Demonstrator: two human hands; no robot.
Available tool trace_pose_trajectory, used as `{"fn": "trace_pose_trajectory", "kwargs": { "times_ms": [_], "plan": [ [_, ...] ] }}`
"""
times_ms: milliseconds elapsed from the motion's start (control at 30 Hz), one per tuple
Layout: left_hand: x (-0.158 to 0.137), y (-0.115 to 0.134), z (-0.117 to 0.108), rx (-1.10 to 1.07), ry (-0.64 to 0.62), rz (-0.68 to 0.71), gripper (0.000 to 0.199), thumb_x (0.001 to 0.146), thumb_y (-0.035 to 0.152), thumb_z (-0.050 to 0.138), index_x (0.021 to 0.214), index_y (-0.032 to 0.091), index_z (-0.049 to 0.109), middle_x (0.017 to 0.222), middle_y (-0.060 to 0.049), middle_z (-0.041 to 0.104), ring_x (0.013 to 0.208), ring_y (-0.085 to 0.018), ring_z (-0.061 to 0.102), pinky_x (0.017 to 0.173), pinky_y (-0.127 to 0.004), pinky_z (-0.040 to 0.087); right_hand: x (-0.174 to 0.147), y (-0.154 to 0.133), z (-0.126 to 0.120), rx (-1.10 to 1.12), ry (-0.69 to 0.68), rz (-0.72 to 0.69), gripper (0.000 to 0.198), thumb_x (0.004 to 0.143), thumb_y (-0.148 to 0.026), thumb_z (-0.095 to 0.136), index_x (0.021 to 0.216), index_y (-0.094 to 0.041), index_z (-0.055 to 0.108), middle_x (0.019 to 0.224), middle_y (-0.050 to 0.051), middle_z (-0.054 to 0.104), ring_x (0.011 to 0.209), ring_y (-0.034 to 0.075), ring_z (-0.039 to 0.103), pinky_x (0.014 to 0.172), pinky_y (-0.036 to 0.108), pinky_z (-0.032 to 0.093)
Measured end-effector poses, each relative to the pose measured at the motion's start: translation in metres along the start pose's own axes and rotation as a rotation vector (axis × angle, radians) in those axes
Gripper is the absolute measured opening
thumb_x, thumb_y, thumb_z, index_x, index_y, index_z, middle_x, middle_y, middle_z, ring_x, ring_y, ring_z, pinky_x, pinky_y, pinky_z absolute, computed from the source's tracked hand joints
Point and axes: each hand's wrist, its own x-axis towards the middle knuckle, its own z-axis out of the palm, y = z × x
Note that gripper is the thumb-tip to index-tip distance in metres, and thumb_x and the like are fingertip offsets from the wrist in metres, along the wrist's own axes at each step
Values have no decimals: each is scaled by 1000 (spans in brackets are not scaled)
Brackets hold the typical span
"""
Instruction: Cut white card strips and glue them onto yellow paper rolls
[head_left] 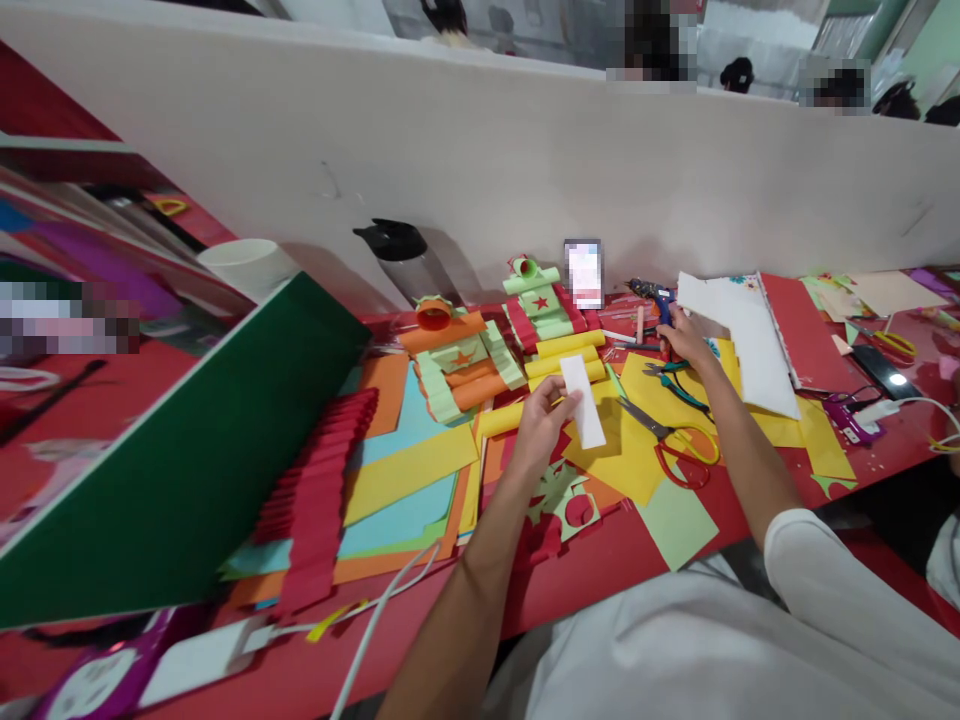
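the left hand (pixel 541 418) pinches a white strip (pixel 583 402) between thumb and fingers, holding it upright above the yellow paper (pixel 639 478), left of the scissors (pixel 670 434). the right hand (pixel 684 338) has its fingers at the handle of the blue glue gun (pixel 661 298), near the wall (pixel 480 150), though i cannot tell whether they are closed round it. just below that hand lie the pliers (pixel 679 380), and the phone (pixel 584 272) leans on the wall.

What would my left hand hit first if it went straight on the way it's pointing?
Past the white paper strip it holds, your left hand would probably meet a rolled yellow paper tube, though depth is unclear.
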Motion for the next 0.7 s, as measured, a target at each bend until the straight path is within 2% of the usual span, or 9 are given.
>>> {"fn": "trace_pose_trajectory", "kwargs": {
  "times_ms": [133,267,400,600,700],
  "plan": [
    [0,0,0,-9,7,0,38,70,45,87,88,21,63,83,1,59,71,-12,55,62,-21,46,3,3,6,254,-82,-44,37,83,-31,63,118,-24,52,76,-5,69,60,16,66,66,30,58],
    [0,2,2,-40,14,-12,40,70,44,87,91,21,62,85,1,62,71,-12,55,62,-21,45,-1,-1,9,330,-225,-140,31,81,-41,72,100,-26,52,83,-3,71,76,18,72,79,35,63],
    [-1,5,3,-50,37,-10,40,70,44,86,90,22,60,84,1,62,72,-13,56,64,-22,46,-10,-14,15,318,-240,-165,34,82,-41,76,104,-27,54,87,-1,73,87,22,74,88,40,63],
    [-1,6,3,-47,76,13,40,70,45,85,88,23,58,76,4,55,67,-12,54,62,-23,46,-23,-29,27,360,-280,-213,49,75,-39,84,116,-25,62,110,5,74,108,24,70,93,39,62],
    [0,5,3,-82,96,10,40,70,45,85,89,23,58,76,4,55,66,-12,54,61,-23,47,-27,-32,26,431,-363,-219,51,77,-43,84,119,-24,62,104,3,73,97,21,70,91,36,62]
  ]
}}
